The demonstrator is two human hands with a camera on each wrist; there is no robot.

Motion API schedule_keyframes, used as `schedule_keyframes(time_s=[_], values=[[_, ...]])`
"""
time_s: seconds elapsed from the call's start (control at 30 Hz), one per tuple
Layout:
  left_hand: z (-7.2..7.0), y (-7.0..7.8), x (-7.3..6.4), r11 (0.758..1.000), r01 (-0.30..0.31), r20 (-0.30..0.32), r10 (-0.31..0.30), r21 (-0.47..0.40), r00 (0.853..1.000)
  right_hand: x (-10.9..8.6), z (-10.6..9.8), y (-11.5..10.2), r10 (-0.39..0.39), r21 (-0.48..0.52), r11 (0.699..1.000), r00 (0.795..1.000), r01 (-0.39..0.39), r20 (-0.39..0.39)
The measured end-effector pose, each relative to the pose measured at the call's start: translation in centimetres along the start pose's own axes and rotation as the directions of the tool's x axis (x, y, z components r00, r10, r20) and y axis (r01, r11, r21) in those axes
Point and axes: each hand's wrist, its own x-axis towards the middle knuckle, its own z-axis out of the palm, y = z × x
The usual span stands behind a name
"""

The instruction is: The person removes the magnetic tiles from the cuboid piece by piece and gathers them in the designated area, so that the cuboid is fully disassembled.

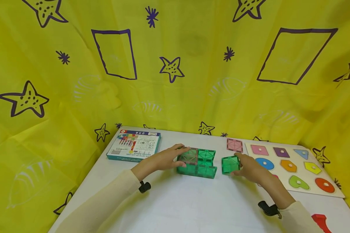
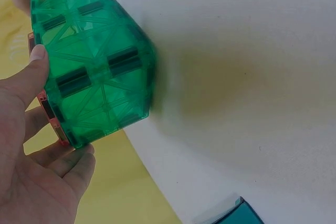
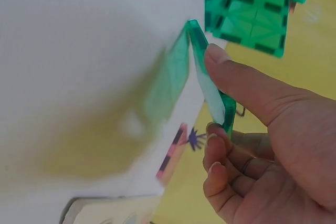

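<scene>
- Block (image 1: 196, 170) of joined see-through green tiles is occupying the middle of the scene, over the white table (image 1: 192, 207); I cannot tell whether its underside is fully touching the surface.
- One pink tile (image 1: 189, 156) is covering the upper left part of this block.
- The left hand (image 1: 169, 158) is gripping the left end of the block: the thumb is pressing on the green near side, and the other fingers are curling around the pink tile's side.
- The right hand (image 1: 249, 166) is pinching a single green tile (image 1: 230, 165) between thumb and fingers, clamped on its edges; this tile is standing upright, just beside the block on the right, with a gap between them.
- A second pink tile (image 1: 234, 145) is lying flat behind the right hand.
- On the right, a board with coloured shapes (image 1: 299, 162) is resting, and a red object (image 1: 320, 222) is showing partly near the right sleeve.
- On the left, a printed box (image 1: 134, 145) is lying.
- Behind everything, a yellow curtain (image 1: 198, 38) with drawn stars is hanging.
</scene>
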Motion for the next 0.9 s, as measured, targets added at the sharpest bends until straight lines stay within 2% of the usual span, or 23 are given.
schedule_keyframes(time_s=[0.23, 0.33, 0.63, 0.9], values=[[0.1, 0.0, -0.1, 1.0, 0.001, -0.002, -0.001, -0.001, 1.0, 0.3, -0.6, 2.5, -0.023, 0.1, 0.995, 1.0, 0.023, -0.007], [0.1, 0.1, -0.1, 1.0, 0.002, -0.002, -0.002, -0.002, 1.0, 0.4, -0.8, 3.8, -0.025, 0.12, 0.993, 1.0, 0.024, 0.015], [0.0, 0.1, -0.2, 1.0, 0.01, -0.006, -0.011, -0.024, 1.0, 1.3, -1.8, 6.2, 0.048, 0.019, 0.999, 0.996, -0.05, 0.076], [0.0, -0.1, -0.1, 1.0, 0.004, -0.009, -0.004, -0.023, 1.0, 1.8, -1.5, 6.6, 0.042, 0.009, 0.999, 0.997, -0.042, 0.072]])
